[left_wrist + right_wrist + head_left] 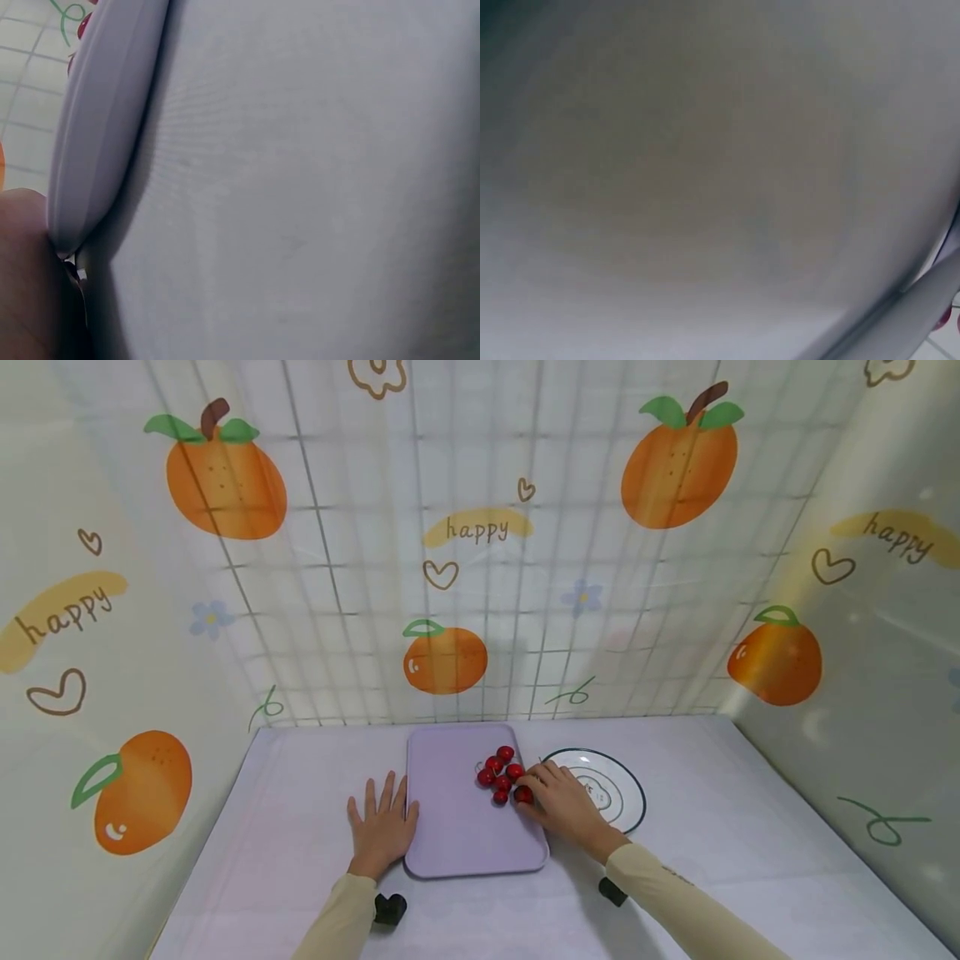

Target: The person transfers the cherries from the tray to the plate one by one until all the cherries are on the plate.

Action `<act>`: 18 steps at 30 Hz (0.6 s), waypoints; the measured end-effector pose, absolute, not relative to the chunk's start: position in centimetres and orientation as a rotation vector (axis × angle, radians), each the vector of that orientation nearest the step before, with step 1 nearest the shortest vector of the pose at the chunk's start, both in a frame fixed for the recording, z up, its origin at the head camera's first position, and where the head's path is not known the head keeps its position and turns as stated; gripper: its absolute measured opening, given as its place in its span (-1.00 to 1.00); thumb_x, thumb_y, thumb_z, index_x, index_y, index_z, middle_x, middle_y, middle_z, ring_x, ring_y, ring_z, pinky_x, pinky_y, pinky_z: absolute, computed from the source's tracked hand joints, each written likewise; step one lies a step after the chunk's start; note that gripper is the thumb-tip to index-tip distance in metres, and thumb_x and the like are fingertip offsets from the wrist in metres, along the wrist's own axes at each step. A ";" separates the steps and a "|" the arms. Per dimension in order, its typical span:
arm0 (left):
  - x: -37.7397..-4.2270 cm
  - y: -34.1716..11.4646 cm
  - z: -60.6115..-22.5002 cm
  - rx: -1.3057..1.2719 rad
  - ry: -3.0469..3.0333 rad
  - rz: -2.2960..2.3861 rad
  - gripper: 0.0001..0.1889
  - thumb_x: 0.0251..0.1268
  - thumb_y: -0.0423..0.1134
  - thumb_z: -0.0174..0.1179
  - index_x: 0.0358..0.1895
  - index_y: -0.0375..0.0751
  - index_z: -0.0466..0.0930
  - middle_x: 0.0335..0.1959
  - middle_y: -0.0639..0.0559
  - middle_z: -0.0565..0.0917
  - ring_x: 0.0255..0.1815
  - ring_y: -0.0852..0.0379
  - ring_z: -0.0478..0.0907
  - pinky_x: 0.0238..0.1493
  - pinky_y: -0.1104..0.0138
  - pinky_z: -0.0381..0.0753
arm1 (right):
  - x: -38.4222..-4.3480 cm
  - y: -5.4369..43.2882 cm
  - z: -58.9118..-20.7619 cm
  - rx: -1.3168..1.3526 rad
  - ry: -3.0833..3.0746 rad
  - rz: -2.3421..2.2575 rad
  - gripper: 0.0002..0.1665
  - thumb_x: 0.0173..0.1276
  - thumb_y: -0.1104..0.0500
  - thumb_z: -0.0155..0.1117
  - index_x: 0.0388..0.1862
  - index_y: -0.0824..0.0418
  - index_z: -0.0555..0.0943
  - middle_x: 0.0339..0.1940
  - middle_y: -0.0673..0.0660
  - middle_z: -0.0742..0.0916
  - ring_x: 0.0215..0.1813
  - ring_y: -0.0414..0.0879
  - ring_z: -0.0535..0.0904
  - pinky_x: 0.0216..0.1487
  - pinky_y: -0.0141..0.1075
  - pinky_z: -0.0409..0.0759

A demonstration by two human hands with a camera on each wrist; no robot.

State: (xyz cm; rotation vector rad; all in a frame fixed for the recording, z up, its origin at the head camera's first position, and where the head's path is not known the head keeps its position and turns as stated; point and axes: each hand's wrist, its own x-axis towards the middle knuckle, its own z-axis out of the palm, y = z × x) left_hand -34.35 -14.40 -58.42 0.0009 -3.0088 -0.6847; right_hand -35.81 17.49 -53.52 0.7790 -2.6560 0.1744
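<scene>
On the lilac tray several glossy red cherries lie in a cluster toward the right side, a few with thin stems. My right hand reaches over the tray's right edge and pinches a cherry between thumb and fingers, beside the others. My left hand lies flat with spread fingers at the tray's left edge, its thumb touching the rim. The left wrist view shows the tray's side wall with part of the thumb against it. In the right wrist view, the tray's rim crosses the lower right corner.
A white plate with a dark green rim stands right of the tray, partly behind the right hand. Black wrist-camera mounts sit at both sleeves. A printed curtain with oranges and hearts encloses the back and sides of the white-covered table.
</scene>
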 end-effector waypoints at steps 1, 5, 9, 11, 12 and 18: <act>-34.3 -14.4 -58.4 0.001 -3.009 -0.686 -0.33 0.62 0.18 -0.25 0.66 0.04 0.07 0.75 0.02 -0.02 0.76 -0.28 -0.30 0.60 -0.36 -0.44 | -35.8 17.5 -53.5 0.773 -2.659 0.179 -0.53 0.25 -0.02 0.56 0.10 0.09 0.70 0.03 0.07 0.70 0.12 -0.01 0.54 0.25 0.04 0.65; -34.2 -14.3 -58.2 0.005 -3.005 -0.685 -0.34 0.61 0.15 -0.23 0.66 0.01 0.09 0.74 0.00 0.00 0.76 -0.29 -0.28 0.60 -0.36 -0.45 | -35.6 17.6 -53.4 0.754 -2.667 0.188 -0.52 0.28 -0.05 0.53 0.11 0.09 0.68 0.04 0.07 0.70 0.12 -0.02 0.53 0.24 0.02 0.65; -34.0 -14.1 -57.8 0.007 -3.014 -0.686 -0.34 0.61 0.12 -0.23 0.66 -0.01 0.10 0.74 -0.02 0.01 0.76 -0.30 -0.26 0.60 -0.37 -0.43 | -35.6 17.9 -53.4 0.744 -2.640 0.185 -0.52 0.27 -0.04 0.54 0.12 0.08 0.67 0.04 0.05 0.70 0.12 -0.04 0.54 0.20 -0.05 0.66; -33.9 -14.0 -57.6 0.006 -3.021 -0.691 -0.34 0.62 0.13 -0.24 0.66 -0.01 0.10 0.74 -0.02 0.01 0.76 -0.30 -0.25 0.60 -0.37 -0.42 | -35.7 18.1 -53.4 0.742 -2.614 0.168 -0.52 0.28 -0.03 0.54 0.12 0.08 0.67 0.03 0.05 0.70 0.11 -0.05 0.53 0.17 -0.09 0.65; -34.0 -14.0 -57.7 0.005 -3.022 -0.691 -0.34 0.62 0.13 -0.25 0.66 -0.01 0.10 0.74 -0.02 0.01 0.76 -0.30 -0.26 0.60 -0.37 -0.43 | -35.8 18.2 -53.3 0.743 -2.599 0.153 -0.52 0.29 -0.03 0.53 0.13 0.09 0.67 0.03 0.04 0.69 0.11 -0.05 0.53 0.17 -0.11 0.65; -34.3 -14.3 -58.3 0.005 -3.019 -0.683 -0.32 0.61 0.18 -0.28 0.67 0.03 0.06 0.75 0.01 -0.03 0.76 -0.28 -0.31 0.60 -0.36 -0.45 | -36.2 18.5 -53.0 0.743 -2.550 0.141 -0.53 0.30 0.00 0.52 0.13 0.13 0.66 0.04 0.05 0.70 0.13 -0.02 0.54 0.19 -0.10 0.65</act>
